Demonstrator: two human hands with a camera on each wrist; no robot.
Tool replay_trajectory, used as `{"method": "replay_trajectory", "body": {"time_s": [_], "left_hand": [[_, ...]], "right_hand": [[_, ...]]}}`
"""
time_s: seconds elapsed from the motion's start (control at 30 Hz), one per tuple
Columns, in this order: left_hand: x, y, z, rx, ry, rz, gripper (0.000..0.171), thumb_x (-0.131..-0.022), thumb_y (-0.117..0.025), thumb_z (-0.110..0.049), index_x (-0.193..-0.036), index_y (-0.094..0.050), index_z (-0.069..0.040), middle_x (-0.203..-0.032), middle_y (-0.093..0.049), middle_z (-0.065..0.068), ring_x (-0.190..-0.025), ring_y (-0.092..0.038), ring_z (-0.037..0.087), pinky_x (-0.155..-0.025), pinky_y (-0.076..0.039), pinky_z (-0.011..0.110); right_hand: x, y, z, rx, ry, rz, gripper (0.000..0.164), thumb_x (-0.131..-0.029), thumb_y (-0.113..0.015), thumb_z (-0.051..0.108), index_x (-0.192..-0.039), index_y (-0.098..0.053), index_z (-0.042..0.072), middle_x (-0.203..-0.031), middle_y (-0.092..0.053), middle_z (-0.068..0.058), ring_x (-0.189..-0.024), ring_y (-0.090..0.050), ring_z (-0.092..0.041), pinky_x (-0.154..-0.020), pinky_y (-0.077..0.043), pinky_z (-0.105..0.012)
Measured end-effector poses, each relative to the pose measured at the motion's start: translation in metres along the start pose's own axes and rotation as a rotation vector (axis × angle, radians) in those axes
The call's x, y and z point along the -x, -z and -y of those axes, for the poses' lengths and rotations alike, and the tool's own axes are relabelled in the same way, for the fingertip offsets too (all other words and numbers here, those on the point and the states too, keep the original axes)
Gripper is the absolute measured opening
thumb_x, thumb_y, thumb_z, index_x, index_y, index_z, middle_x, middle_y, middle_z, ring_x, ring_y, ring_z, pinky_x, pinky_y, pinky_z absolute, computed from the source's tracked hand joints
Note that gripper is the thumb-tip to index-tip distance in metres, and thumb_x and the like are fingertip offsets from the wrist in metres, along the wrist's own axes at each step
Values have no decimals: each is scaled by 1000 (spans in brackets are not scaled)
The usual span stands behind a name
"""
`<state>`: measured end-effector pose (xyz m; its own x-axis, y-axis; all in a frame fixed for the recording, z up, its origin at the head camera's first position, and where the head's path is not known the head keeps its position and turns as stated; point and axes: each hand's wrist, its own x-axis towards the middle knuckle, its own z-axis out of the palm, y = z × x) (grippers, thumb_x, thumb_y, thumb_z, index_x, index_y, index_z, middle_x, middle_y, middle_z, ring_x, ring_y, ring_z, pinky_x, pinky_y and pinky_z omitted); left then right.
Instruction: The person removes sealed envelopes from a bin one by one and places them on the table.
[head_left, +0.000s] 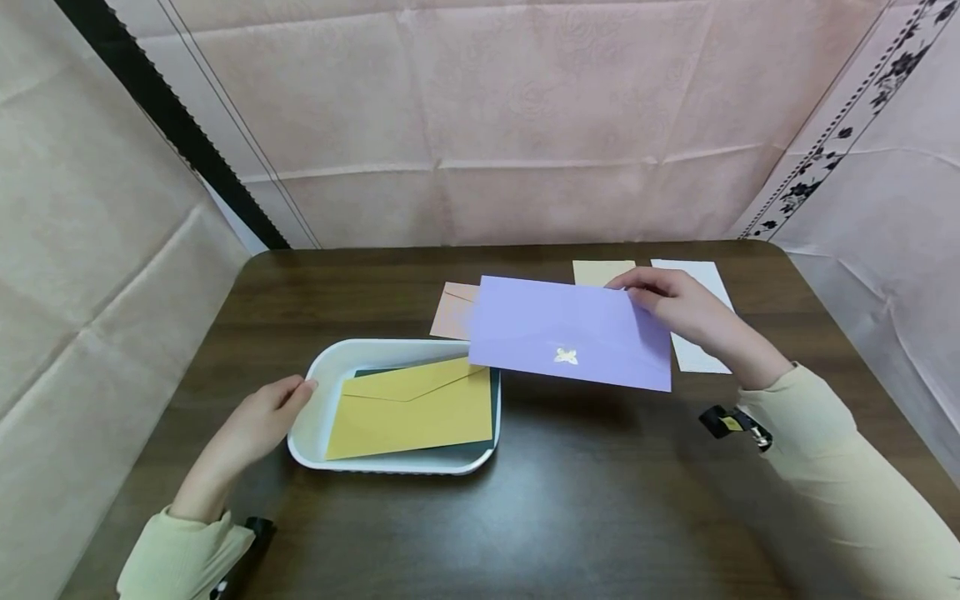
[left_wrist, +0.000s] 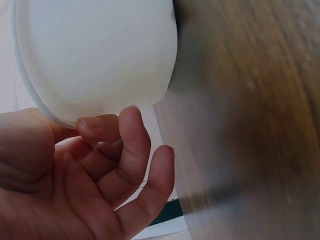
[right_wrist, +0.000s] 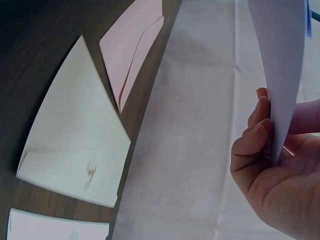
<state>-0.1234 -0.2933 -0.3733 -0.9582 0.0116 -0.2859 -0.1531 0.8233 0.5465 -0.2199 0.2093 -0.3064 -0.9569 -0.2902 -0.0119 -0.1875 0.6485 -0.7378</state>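
Note:
My right hand [head_left: 678,308] pinches a purple envelope [head_left: 555,329] by its upper right edge, with a small gold butterfly mark near its lower edge. In the right wrist view the envelope [right_wrist: 282,65] is seen nearly edge-on, between thumb and fingers. My left hand [head_left: 273,408] grips the left rim of a white tray [head_left: 311,433]; in the left wrist view the fingers [left_wrist: 132,135] curl at the rim. Inside the tray a yellow envelope [head_left: 412,412] lies over a dark green one [head_left: 495,400]. The purple envelope's left end overlaps the tray's right corner in the head view.
Behind the purple envelope lie a pink envelope [head_left: 452,310], a cream envelope [head_left: 600,272] and a white envelope [head_left: 697,354] on the dark wooden table [head_left: 585,500]. Pale cloth [head_left: 540,125] hangs along the back and both sides.

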Motion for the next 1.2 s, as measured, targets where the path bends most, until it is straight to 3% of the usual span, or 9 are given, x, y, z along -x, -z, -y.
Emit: {"method": "replay_trajectory", "body": {"time_s": [0.27, 0.57, 0.9, 1.2], "left_hand": [[-1, 2, 0, -6, -17, -7, 52, -100, -37, -47, -115, -53, 0, -85, -54, 9, -76, -51, 22, -63, -43, 32], [0, 2, 0, -5, -24, -8, 53, -100, -36, -49, -112, -53, 0, -82, -51, 9, -74, -50, 21, -61, -42, 33], [-1, 0, -1, 5, 12, 4, 50, -100, -38, -46, -115, -53, -1, -85, -53, 10, -75, -51, 22, -62, -44, 31], [-1, -1, 0, 9, 23, 4, 50, -100, -37, -47, -113, -52, -1, -83, -52, 10, -74, -50, 22, -60, -43, 32]], "right_hand": [[13, 14, -17, -1, -31, 21, 30, -100, -42, 16, -122, -61, 9, -116, -56, -8, -98, -47, -20, -79, -38, -29], [22, 17, -28, 22, -44, 36, 31, -101, -42, 18, -124, -60, 8, -120, -55, -10, -102, -45, -21, -81, -37, -32], [32, 12, -38, 54, -32, 94, 31, -101, -41, 20, -123, -60, 9, -120, -56, -10, -103, -45, -23, -80, -37, -35], [41, -8, -47, 52, -1, 116, 26, -100, -44, 12, -116, -63, 8, -114, -60, -10, -103, -48, -24, -85, -35, -39]]}}
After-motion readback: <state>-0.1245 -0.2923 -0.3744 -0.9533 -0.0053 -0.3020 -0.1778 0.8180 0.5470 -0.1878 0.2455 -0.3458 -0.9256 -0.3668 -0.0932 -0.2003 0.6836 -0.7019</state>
